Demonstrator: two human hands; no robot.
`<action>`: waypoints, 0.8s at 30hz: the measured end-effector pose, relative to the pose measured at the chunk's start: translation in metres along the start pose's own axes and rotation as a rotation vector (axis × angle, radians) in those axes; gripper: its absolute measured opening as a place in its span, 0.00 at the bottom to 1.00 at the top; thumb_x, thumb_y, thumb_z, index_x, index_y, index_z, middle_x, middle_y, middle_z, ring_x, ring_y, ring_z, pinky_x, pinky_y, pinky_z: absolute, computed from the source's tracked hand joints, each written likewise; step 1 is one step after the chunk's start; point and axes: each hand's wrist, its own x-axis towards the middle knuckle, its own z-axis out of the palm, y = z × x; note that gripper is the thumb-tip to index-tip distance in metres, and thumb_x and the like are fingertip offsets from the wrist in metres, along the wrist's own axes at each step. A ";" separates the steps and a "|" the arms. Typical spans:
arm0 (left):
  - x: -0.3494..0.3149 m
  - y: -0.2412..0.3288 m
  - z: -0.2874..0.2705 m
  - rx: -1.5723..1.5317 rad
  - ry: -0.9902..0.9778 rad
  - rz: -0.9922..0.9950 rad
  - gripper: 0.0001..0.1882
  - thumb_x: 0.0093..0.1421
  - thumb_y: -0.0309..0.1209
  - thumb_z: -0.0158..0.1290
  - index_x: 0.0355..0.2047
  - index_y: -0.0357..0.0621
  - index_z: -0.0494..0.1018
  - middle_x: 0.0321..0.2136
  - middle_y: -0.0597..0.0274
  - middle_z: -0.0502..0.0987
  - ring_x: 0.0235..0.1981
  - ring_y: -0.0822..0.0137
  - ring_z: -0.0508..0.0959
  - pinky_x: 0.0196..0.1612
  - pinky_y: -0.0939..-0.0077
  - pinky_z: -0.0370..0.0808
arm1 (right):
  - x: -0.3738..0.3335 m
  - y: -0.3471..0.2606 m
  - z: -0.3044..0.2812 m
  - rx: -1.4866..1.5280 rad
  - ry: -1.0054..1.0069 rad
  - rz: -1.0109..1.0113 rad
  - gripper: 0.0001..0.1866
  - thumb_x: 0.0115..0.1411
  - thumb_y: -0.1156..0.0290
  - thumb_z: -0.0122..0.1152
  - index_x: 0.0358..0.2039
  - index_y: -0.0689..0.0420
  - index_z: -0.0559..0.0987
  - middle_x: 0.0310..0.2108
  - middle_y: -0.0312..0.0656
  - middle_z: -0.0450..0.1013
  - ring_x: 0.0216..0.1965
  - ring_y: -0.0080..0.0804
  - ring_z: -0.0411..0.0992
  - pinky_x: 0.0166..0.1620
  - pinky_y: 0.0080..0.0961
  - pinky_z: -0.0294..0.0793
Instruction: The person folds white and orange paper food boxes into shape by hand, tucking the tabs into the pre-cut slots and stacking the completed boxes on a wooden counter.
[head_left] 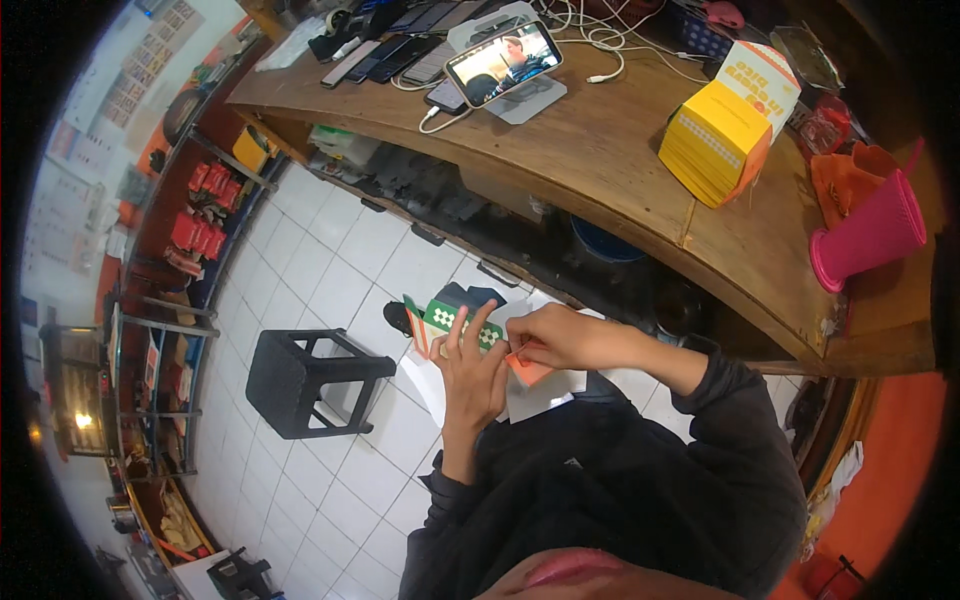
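Note:
Over my lap is a green cardboard carton (441, 316) with a white checkered pattern and orange-red panels, partly covered by my fingers. My left hand (472, 378) lies across it with the fingers spread, holding it from the near side. Close by on the right, my right hand (560, 338) has its fingers pinched together at an orange flap (530, 372) of the carton. The fingertips there are partly hidden. Beneath the carton, a white sheet (428, 388) sticks out over my lap.
Ahead stands a wooden desk (610, 185) with a lit phone (503, 64) on a stand, more phones, white cables, a stack of yellow cartons (705, 140) and a pink cup (868, 232). A black stool (310, 382) is on the tiled floor to the left, near shelves (165, 315).

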 end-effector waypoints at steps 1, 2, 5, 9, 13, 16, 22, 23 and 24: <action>-0.002 -0.002 -0.003 -0.080 -0.001 0.004 0.07 0.53 0.30 0.51 0.32 0.49 0.75 0.60 0.61 0.62 0.64 0.53 0.53 0.59 0.50 0.44 | 0.004 -0.006 -0.007 0.001 -0.006 -0.002 0.16 0.53 0.74 0.60 0.41 0.58 0.67 0.27 0.46 0.73 0.30 0.43 0.75 0.33 0.33 0.71; -0.003 -0.003 -0.005 -0.159 -0.002 0.008 0.06 0.53 0.32 0.52 0.31 0.49 0.76 0.60 0.61 0.62 0.65 0.52 0.52 0.60 0.48 0.41 | 0.006 -0.016 -0.016 0.198 -0.097 0.145 0.16 0.55 0.73 0.60 0.41 0.58 0.65 0.24 0.45 0.73 0.27 0.37 0.73 0.30 0.31 0.70; -0.003 0.005 -0.006 -0.203 -0.060 -0.044 0.07 0.54 0.36 0.52 0.29 0.50 0.77 0.60 0.59 0.62 0.65 0.50 0.51 0.60 0.45 0.39 | 0.004 -0.006 -0.014 0.372 -0.166 0.134 0.17 0.58 0.74 0.57 0.43 0.57 0.60 0.23 0.42 0.72 0.23 0.25 0.68 0.27 0.24 0.67; -0.007 0.010 -0.019 -0.264 -0.077 -0.078 0.08 0.55 0.37 0.52 0.29 0.51 0.77 0.60 0.58 0.61 0.65 0.48 0.50 0.60 0.45 0.39 | 0.006 -0.009 -0.017 0.439 -0.230 0.065 0.18 0.59 0.74 0.55 0.46 0.56 0.59 0.23 0.40 0.73 0.22 0.25 0.68 0.27 0.25 0.66; -0.007 0.019 -0.031 -0.267 -0.122 -0.073 0.07 0.54 0.38 0.54 0.29 0.52 0.77 0.60 0.55 0.61 0.65 0.46 0.50 0.60 0.45 0.40 | 0.003 -0.036 -0.031 0.361 -0.363 0.226 0.19 0.59 0.71 0.56 0.48 0.56 0.60 0.24 0.38 0.72 0.24 0.30 0.69 0.31 0.27 0.68; -0.009 0.023 -0.046 -0.216 -0.096 -0.088 0.05 0.53 0.37 0.56 0.28 0.52 0.78 0.60 0.53 0.60 0.64 0.45 0.50 0.60 0.46 0.40 | -0.008 -0.052 -0.033 -0.067 0.059 0.017 0.17 0.58 0.69 0.58 0.46 0.57 0.66 0.28 0.39 0.72 0.32 0.34 0.71 0.37 0.30 0.68; -0.021 0.011 -0.065 -0.090 0.322 -0.208 0.06 0.51 0.38 0.61 0.24 0.53 0.77 0.61 0.52 0.59 0.65 0.42 0.47 0.62 0.47 0.39 | -0.012 -0.077 -0.073 -0.006 0.543 -0.207 0.14 0.55 0.67 0.63 0.41 0.58 0.74 0.38 0.39 0.72 0.44 0.33 0.69 0.50 0.28 0.65; -0.019 0.012 -0.064 -0.072 0.374 -0.211 0.09 0.53 0.40 0.59 0.24 0.51 0.76 0.61 0.52 0.60 0.65 0.44 0.47 0.63 0.48 0.40 | -0.011 -0.075 -0.070 -0.007 0.542 -0.207 0.14 0.55 0.67 0.63 0.41 0.58 0.74 0.38 0.39 0.72 0.44 0.33 0.69 0.50 0.28 0.65; -0.017 0.014 -0.063 -0.052 0.427 -0.210 0.11 0.55 0.42 0.58 0.23 0.50 0.76 0.61 0.52 0.60 0.66 0.46 0.48 0.64 0.48 0.40 | -0.008 -0.073 -0.065 0.135 0.533 -0.163 0.15 0.54 0.68 0.65 0.41 0.58 0.74 0.38 0.39 0.71 0.45 0.31 0.69 0.50 0.26 0.65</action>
